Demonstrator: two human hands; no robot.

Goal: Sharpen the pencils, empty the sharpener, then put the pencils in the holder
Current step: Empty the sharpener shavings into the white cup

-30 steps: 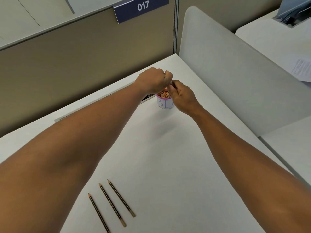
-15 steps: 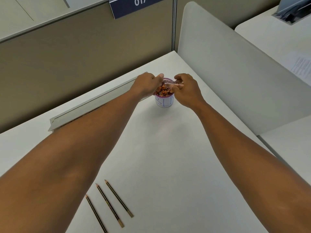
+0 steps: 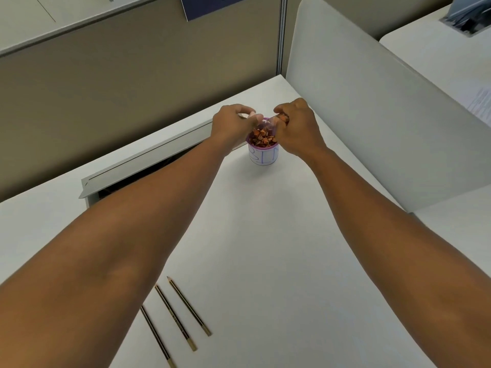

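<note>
Sharpener (image 3: 268, 122) being held over a small cup (image 3: 263, 155) near the table's far edge, now pulled apart where a second ago closed; shavings filling the cup. Left hand (image 3: 233, 126) pinching one clear part, right hand (image 3: 297, 128) gripping the other. Pencils (image 3: 175, 317) lying sharpened near the front edge. Holder not showing. Bare tabletop (image 3: 265, 248) lying between.

Our two hands work over a little cup full of pencil shavings.

Our left hand (image 3: 233, 126) and right hand (image 3: 297, 128) are curled around small clear parts of the sharpener (image 3: 268, 122), right above the cup (image 3: 263, 155) on the white desk (image 3: 265, 248). Three pencils (image 3: 175, 317) lie side by side near us, by our left arm.
</note>
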